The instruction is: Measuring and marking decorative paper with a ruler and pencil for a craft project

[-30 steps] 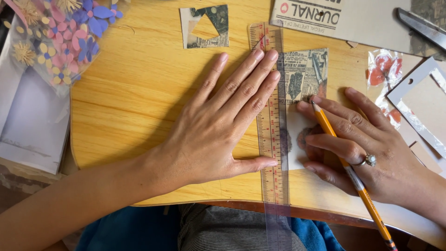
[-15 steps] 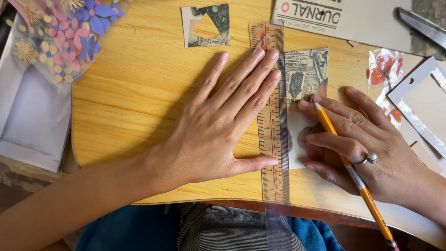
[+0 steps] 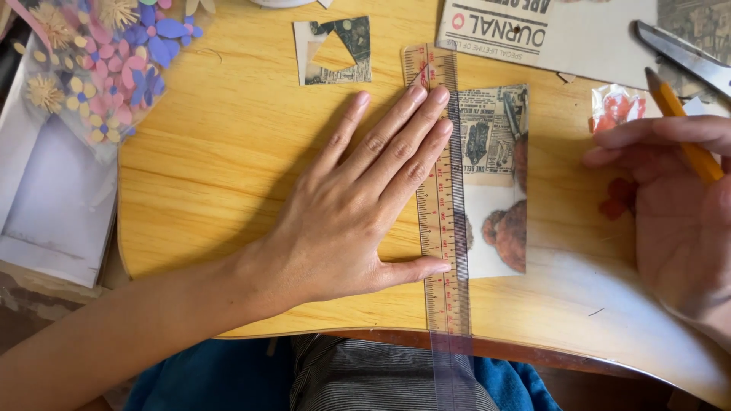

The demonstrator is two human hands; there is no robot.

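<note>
Clear plastic ruler (image 3: 443,228) stays pinned flat under my left hand (image 3: 358,213); right hand (image 3: 678,205), fingers clamped on the yellow pencil (image 3: 681,129), has pulled off the printed paper strip (image 3: 495,183).

A rounded wooden desk (image 3: 213,175) with a pale yellow grain carries everything here. A clear ruler (image 3: 444,228) lies lengthwise across it, overhanging the near edge, and sits on the left edge of a printed paper strip (image 3: 495,152) (newsprint at the top, brown shapes lower down). Farther back lies a small paper cutout (image 3: 335,49) with a triangle missing, and to its right a printed card (image 3: 548,30). Scissors (image 3: 678,57) rest at the far right corner, near a small clear packet (image 3: 617,106) holding red pieces. A bag of paper flowers (image 3: 99,68) overlaps the left rim.
</note>
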